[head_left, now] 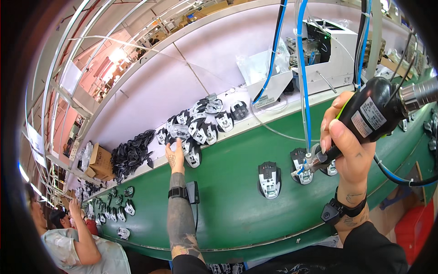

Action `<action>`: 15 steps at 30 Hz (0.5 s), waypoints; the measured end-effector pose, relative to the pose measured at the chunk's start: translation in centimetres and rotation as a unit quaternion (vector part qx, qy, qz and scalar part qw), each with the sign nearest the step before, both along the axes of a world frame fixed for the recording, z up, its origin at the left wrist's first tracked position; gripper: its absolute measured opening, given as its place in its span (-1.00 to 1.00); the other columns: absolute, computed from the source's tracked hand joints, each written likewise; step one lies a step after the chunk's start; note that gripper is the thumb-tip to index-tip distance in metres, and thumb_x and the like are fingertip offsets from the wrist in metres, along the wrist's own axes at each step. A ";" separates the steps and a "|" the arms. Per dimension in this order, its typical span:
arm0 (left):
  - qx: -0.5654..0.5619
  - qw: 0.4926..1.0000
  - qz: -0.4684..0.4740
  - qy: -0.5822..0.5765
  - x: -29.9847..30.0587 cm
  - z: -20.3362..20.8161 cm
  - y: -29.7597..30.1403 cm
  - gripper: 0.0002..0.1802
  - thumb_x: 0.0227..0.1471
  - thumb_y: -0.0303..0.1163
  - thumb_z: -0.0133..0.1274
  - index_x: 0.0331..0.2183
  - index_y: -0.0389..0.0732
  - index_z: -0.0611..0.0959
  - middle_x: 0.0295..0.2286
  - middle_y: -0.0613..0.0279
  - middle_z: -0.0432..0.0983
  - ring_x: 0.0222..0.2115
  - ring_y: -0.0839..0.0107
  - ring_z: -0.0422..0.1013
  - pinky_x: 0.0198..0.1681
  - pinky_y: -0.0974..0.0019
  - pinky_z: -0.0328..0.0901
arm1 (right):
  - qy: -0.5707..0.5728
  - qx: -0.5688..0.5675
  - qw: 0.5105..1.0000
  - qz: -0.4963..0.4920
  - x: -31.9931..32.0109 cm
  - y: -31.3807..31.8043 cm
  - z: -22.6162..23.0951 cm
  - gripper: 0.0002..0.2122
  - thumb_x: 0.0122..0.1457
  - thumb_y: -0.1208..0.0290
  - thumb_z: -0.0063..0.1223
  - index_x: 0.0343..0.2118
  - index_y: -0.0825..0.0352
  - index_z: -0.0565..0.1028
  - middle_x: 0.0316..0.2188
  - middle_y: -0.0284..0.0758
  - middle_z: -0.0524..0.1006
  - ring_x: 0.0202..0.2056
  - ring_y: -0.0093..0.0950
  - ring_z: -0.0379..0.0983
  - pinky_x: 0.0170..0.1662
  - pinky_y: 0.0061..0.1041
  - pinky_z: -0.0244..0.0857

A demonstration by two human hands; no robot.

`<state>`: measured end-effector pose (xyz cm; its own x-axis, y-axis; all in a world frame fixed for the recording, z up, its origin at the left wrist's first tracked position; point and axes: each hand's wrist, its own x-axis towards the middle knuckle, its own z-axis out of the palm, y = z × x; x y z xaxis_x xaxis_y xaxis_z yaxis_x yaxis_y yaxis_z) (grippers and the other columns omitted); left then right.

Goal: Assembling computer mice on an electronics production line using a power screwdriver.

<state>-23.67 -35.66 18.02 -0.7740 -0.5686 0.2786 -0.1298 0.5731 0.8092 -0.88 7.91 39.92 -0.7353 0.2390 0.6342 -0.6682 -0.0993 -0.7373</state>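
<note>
And here's the right hand (349, 148) wrapped firmly around a bulbous black power tool with a silver metal collar (372, 109), tilted so its slim nose points down to the left, where a small metal fitting (312, 160) sits over a black-and-white plastic mouse shell (299, 157) on the long green worktop (228, 205); whether the tip touches that shell, I can't tell. Just to its left lies another black-and-white mouse shell with an exposed lower opening (269, 180), flat on the green. Over on the other side, the left hand (175, 159) is stretched out to the pile of black, white and grey mouse shells (198, 121) along the white ledge (237, 98), fingertips right at its near edge, next to a clear plastic piece (179, 131); the fingertips are too hard to make out to say whether they grip anything. Left of that pile, a tangled heap of curved black plastic parts (132, 153) rests beside an open brown cardboard box (101, 160). Blue and clear tubes (303, 68) hang down near the tool, in front of a white boxy machine (335, 59), and at far left a co-worker in a pale shirt (86, 251) has an arm raised.
</note>
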 end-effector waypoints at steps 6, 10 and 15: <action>-0.035 0.998 -0.041 0.038 -3.5 -2.1 -5.4 -0.57 -0.02 -0.47 -0.09 -0.04 -0.24 0.49 -0.08 -0.12 0.38 -0.05 0.04 0.33 0.02 0.17 0.23 | -0.003 0.004 1.000 -0.020 0.0 -0.1 0.3 -0.70 0.09 0.50 0.02 -0.12 0.41 0.28 -0.46 -0.24 0.41 -0.60 -0.61 0.34 -0.56 -0.68 0.24; -0.379 0.910 -0.159 0.051 -3.8 0.4 -5.8 -0.41 -0.21 -0.54 0.04 -0.03 -0.05 0.50 0.08 -0.14 0.16 0.07 -0.11 0.14 0.13 0.04 0.11 | -0.010 0.022 0.999 -0.040 -0.3 0.1 0.1 -0.67 0.08 0.47 0.04 -0.11 0.41 0.26 -0.47 -0.24 0.41 -0.60 -0.61 0.34 -0.56 -0.68 0.25; -0.528 0.825 -0.185 -0.076 -4.5 2.8 -5.8 -0.58 -0.24 -0.36 0.25 -0.21 0.00 0.59 0.12 0.04 0.16 0.15 0.00 0.06 0.18 0.00 0.02 | -0.007 0.018 0.999 -0.035 -0.4 -0.9 0.3 -0.66 0.08 0.42 0.04 -0.11 0.40 0.25 -0.47 -0.25 0.39 -0.60 -0.62 0.32 -0.55 -0.69 0.24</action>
<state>-28.21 -41.47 20.85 -0.9123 0.2125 0.3501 0.1586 0.9715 -0.1763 -1.31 6.98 40.23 -0.7266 0.2671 0.6330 -0.6621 -0.0264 -0.7489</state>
